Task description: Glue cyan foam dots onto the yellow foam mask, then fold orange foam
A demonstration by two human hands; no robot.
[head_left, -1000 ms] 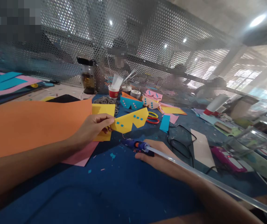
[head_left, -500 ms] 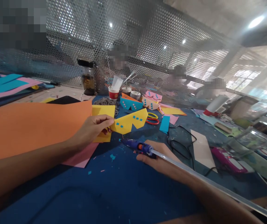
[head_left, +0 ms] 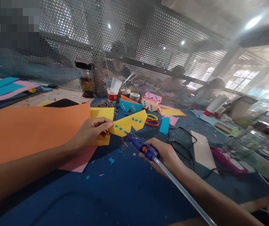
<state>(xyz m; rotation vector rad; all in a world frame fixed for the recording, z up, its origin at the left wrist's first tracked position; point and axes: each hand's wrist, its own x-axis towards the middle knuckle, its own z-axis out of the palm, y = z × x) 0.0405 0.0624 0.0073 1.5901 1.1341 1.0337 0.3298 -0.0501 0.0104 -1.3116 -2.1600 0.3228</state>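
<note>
A yellow paper cutout (head_left: 138,125) with a V-shaped notch and small blue squares is pinched at its left end by my left hand (head_left: 99,126). My right hand (head_left: 161,152) grips a blue glue gun (head_left: 138,143), a long clear glue stick (head_left: 183,191) trailing from its back end. The nozzle touches or nearly touches the lower edge of the cutout, beside a small blue square (head_left: 125,131). Behind my left hand lie a yellow sheet (head_left: 103,111) and a large orange sheet (head_left: 35,125).
Similar cutouts, including a blue one (head_left: 131,106), stand at the back near paper cups (head_left: 113,94) and a lidded jar (head_left: 87,83). Scissors (head_left: 152,121), a blue paper piece (head_left: 164,126), a black cord (head_left: 183,147) and a magenta device (head_left: 229,160) lie rightward. Paper scraps dot the blue table.
The glue gun's nozzle has risen from below the yellow cutout to its lower edge. A third blue square now shows on the cutout's left half. My left hand keeps its pinch.
</note>
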